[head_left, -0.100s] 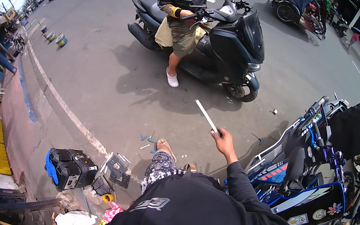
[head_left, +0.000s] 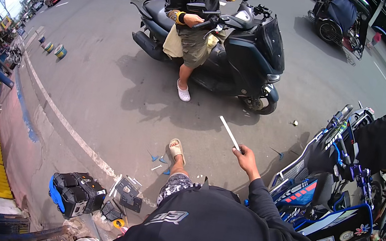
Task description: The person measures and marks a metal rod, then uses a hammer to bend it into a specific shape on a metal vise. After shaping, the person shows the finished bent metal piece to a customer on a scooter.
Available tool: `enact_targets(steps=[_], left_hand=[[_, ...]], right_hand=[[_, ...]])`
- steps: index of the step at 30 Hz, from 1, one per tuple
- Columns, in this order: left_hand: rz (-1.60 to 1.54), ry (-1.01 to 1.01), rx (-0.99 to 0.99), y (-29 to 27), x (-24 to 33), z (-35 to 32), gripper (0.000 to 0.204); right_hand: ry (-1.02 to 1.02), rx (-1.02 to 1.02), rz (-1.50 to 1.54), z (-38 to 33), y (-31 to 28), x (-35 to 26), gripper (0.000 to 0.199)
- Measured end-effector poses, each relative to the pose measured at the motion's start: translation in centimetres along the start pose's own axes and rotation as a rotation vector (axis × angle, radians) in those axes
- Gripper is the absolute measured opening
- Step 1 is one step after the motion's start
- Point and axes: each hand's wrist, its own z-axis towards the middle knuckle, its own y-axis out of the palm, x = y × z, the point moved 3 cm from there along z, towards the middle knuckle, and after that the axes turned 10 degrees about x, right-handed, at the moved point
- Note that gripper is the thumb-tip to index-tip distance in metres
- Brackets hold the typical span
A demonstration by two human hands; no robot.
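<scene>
“So, left to right, what's around you?”
“Bulky black case with blue trim [head_left: 78, 196], small blue-handled tools [head_left: 154, 158], then a slim, straight, pale strip [head_left: 229, 133], aloft ahead of you, its near end pinched between thumb and fingers of your right hand [head_left: 247, 161]. Your left hand is out of view; I can't tell its grip.”
“And your step?”
“Seemingly holding the strip out; your next move probably calls for a steady pinch.”

Bright outdoor daylight, soft shadows on the grey road [head_left: 91, 79], fisheye curvature toward a black rounded rim.
</scene>
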Motion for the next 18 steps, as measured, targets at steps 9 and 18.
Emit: enact_targets(steps=[9, 18], left_hand=[[-0.413, 0.394, 0.336, -15.6, 27.4, 30.4, 0.029], [-0.250, 0.669, 0.365, -29.7, 45.5, 48.4, 0.032]], right_hand=[[0.818, -0.106, -0.608, 3.0, 7.9, 21.1, 0.060], [0.879, 0.200, 0.063, 7.4, 16.5, 8.6, 0.038]])
